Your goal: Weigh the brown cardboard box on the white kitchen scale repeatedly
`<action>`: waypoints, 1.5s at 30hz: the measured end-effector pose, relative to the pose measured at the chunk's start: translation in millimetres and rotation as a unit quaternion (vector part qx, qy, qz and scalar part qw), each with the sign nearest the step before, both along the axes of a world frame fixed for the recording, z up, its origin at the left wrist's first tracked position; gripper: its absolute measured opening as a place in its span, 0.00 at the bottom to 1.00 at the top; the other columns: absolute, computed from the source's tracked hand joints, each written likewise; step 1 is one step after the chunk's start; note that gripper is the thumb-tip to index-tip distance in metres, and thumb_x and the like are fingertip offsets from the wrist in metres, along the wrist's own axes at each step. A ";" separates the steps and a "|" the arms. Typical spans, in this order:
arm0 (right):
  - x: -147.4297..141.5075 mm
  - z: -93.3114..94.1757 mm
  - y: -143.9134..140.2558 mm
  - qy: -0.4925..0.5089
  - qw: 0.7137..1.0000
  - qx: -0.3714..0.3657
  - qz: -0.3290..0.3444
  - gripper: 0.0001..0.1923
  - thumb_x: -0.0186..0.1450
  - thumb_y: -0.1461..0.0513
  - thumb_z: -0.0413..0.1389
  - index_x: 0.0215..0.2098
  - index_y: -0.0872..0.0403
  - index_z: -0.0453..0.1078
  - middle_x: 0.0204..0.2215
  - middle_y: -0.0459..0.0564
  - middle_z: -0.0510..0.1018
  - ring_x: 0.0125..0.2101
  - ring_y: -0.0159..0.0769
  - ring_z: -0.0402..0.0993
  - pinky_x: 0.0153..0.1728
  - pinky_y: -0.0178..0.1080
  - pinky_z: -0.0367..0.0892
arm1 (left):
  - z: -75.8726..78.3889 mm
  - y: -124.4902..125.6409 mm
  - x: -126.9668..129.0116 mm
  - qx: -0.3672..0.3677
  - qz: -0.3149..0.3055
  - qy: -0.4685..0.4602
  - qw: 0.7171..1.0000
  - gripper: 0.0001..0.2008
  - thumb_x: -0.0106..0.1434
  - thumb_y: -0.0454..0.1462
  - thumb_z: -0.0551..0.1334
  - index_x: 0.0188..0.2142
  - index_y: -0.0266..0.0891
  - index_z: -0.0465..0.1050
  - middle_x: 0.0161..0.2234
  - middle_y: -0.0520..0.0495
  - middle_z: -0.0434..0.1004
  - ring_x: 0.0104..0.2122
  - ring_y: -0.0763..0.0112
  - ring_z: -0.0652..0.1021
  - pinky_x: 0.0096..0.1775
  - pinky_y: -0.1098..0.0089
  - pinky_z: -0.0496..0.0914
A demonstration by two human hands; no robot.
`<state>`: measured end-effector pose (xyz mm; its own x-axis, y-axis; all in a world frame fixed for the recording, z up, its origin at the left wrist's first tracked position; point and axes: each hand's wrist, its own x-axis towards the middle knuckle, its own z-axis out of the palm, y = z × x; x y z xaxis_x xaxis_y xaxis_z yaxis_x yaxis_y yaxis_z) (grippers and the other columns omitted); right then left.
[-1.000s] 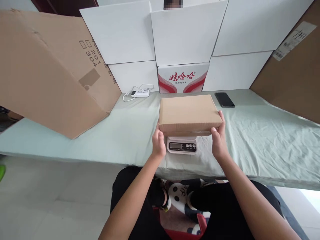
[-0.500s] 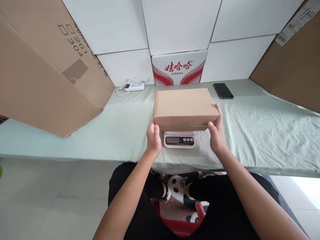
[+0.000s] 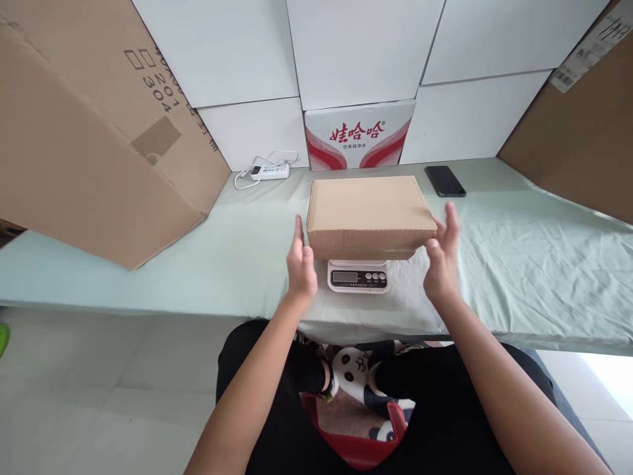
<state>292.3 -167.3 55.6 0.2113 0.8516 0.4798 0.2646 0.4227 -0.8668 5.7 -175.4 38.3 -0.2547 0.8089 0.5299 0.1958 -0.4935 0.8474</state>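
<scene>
A flat brown cardboard box rests on a small white digital scale near the front edge of a table under a pale green cloth. My left hand hovers just off the box's left end, fingers straight and apart, holding nothing. My right hand hovers off the box's right front corner, palm toward the box, also empty. The box hides most of the scale; only its display and buttons show.
A large brown carton leans over the table's left part. White boxes and a red-and-white printed carton line the back. A white power strip and a black phone lie at the back. Brown cardboard stands at right.
Both hands gripped the box's ends a second ago; now they have let go and pulled a little away from it. The box stays on the scale.
</scene>
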 end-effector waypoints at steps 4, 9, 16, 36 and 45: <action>15.8 8.3 7.8 0.145 0.986 0.011 -0.079 0.42 0.68 0.42 0.56 0.78 0.32 0.56 0.70 0.53 0.75 0.69 0.58 0.78 0.70 0.71 0.68 | 9.5 5.9 -30.1 0.061 0.072 -0.060 0.994 0.42 0.77 0.67 0.52 0.80 0.50 0.63 0.85 0.45 0.56 0.85 0.54 0.56 0.83 0.54 0.53; 26.5 13.2 15.4 0.227 0.968 -0.015 -0.110 0.39 0.67 0.45 0.54 0.75 0.36 0.61 0.65 0.53 0.77 0.64 0.54 0.81 0.70 0.67 0.68 | 7.4 12.1 -41.2 0.004 0.097 -0.111 0.989 0.42 0.77 0.65 0.52 0.80 0.48 0.63 0.84 0.42 0.58 0.85 0.54 0.57 0.82 0.53 0.55; 29.7 -1.0 21.7 0.204 0.975 -0.033 -0.077 0.34 0.67 0.44 0.56 0.71 0.36 0.66 0.65 0.55 0.77 0.64 0.60 0.81 0.68 0.72 0.68 | -1.4 13.3 -30.4 -0.020 0.077 -0.102 0.992 0.42 0.76 0.67 0.52 0.78 0.50 0.66 0.83 0.43 0.60 0.84 0.53 0.60 0.82 0.53 0.58; 25.7 -4.1 22.5 0.184 0.981 -0.047 -0.044 0.32 0.66 0.40 0.58 0.66 0.38 0.73 0.62 0.54 0.80 0.58 0.55 0.83 0.64 0.66 0.74 | -9.2 15.7 -19.7 -0.043 0.037 -0.082 0.995 0.49 0.74 0.72 0.49 0.78 0.45 0.66 0.83 0.38 0.61 0.84 0.50 0.59 0.82 0.54 0.59; 17.5 -3.0 17.5 0.168 0.984 -0.048 -0.020 0.33 0.68 0.38 0.57 0.67 0.39 0.73 0.63 0.55 0.81 0.60 0.56 0.82 0.63 0.64 0.74 | -13.3 13.9 -19.4 -0.055 0.002 -0.082 0.995 0.48 0.74 0.71 0.53 0.76 0.41 0.71 0.79 0.33 0.68 0.81 0.47 0.67 0.80 0.52 0.63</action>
